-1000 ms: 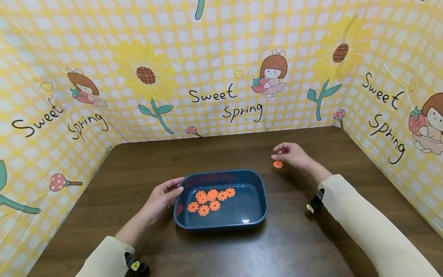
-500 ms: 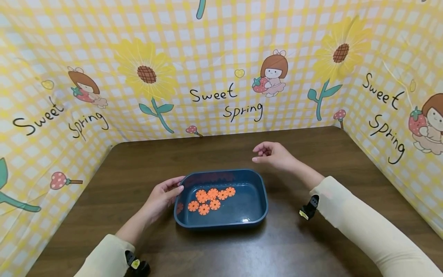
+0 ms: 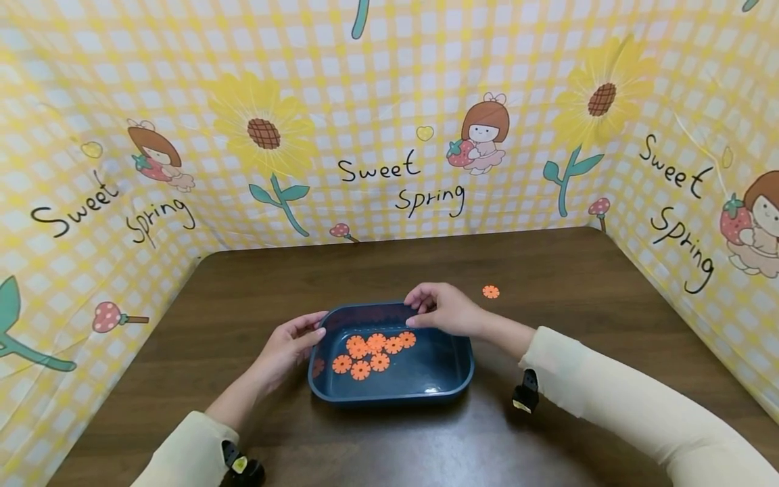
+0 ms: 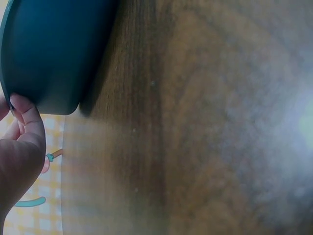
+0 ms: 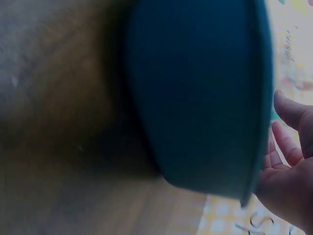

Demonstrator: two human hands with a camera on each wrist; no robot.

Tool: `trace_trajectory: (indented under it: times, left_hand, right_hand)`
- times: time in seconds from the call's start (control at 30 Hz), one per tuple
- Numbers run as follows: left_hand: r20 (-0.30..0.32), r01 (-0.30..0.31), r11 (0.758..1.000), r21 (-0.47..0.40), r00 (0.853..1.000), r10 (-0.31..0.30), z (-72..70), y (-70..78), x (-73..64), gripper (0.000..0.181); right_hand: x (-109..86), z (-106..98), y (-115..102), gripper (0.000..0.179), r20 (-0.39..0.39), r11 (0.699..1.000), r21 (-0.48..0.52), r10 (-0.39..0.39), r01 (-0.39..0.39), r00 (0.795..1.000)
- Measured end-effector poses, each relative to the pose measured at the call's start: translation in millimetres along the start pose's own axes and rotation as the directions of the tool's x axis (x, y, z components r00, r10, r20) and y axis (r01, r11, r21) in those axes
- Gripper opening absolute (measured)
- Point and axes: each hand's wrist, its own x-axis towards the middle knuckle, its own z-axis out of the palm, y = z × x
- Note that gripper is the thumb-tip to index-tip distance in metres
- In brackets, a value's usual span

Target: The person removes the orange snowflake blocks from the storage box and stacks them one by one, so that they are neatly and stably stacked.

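Note:
A dark blue rectangular basin (image 3: 389, 400) stands on the table in the head view. Several orange snowflake discs (image 3: 360, 370) lie flat inside it, mostly toward its left, some overlapping. At the basin's back left corner, my left hand (image 3: 291, 343) grips the rim between thumb and fingers. My right hand (image 3: 447, 310) hovers over the back right part of the basin, fingers loosely bent and thumb apart, with nothing seen between them. One more orange snowflake disc (image 3: 490, 291) lies on the table beyond my right wrist. From the right wrist, the basin's outer wall (image 5: 205, 98) looks blurred.
The brown wooden table (image 3: 274, 277) runs back to a yellow checked cloth (image 3: 377, 101) with printed flowers and lettering, which hangs at the back and both sides. Black wrist cameras sit at both cuffs, the right one (image 3: 526, 392) close to the table.
My right hand has moved left and nearer, from beside the lone orange snowflake disc to over the basin. That disc stays on the table. My left hand holds the rim as before.

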Motion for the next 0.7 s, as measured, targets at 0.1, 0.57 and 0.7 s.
trace_trajectory:
  times: [0.1,0.57,0.7]
  left_hand:
    - [0.003,-0.005,1.000,0.002,1.000,0.005,-0.4,0.0,-0.3,0.050]
    - [-0.001,0.007,1.000,-0.003,1.000,-0.007,0.0,-0.5,0.1,0.051]
    - [-0.001,0.007,1.000,-0.009,1.000,-0.007,-0.9,0.0,0.0,0.051]
  right_hand:
    - [-0.5,12,-1,0.030,0.046,1.000,-0.022,0.011,-0.010,0.999]
    - [4.6,42,2,0.030,0.127,0.995,-0.096,0.046,-0.034,0.991]
    - [6.6,44,2,0.030,0.132,0.990,-0.125,0.080,-0.063,0.988]
